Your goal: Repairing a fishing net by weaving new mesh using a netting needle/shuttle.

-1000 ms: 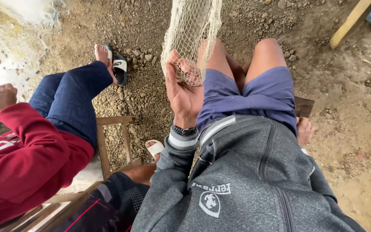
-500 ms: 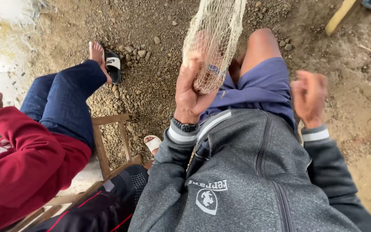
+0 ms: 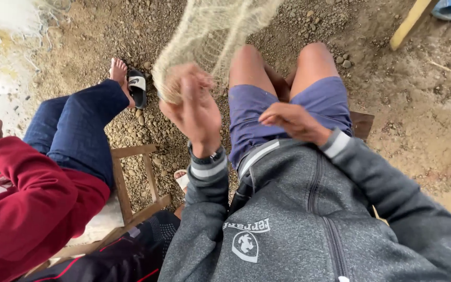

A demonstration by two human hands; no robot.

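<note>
A pale, cream-coloured fishing net (image 3: 212, 39) of fine mesh is seen in the upper middle of the frame, bunched into a loose hanging bundle. Its long axis runs from the top edge, right of centre, down and to the left, where the lower end is gathered at the left hand (image 3: 193, 107). The upper part is cut off by the top edge of the frame. The net is grasped by the left hand, raised in front of the knees; the fingers are blurred, so the exact grip cannot be made out. The right hand (image 3: 292, 119) is held over the purple shorts (image 3: 325, 102) at the lap, fingers loosely curled and nothing visibly held; whether a thread is pinched cannot be told. A grey zip jacket (image 3: 309, 219) fills the lower right. At the left a second person in a red sleeve (image 3: 32, 198) and blue trousers (image 3: 76, 130) is seated on a wooden stool (image 3: 134, 177), one foot in a black sandal (image 3: 137, 86) on gravel ground (image 3: 408, 120).
</note>
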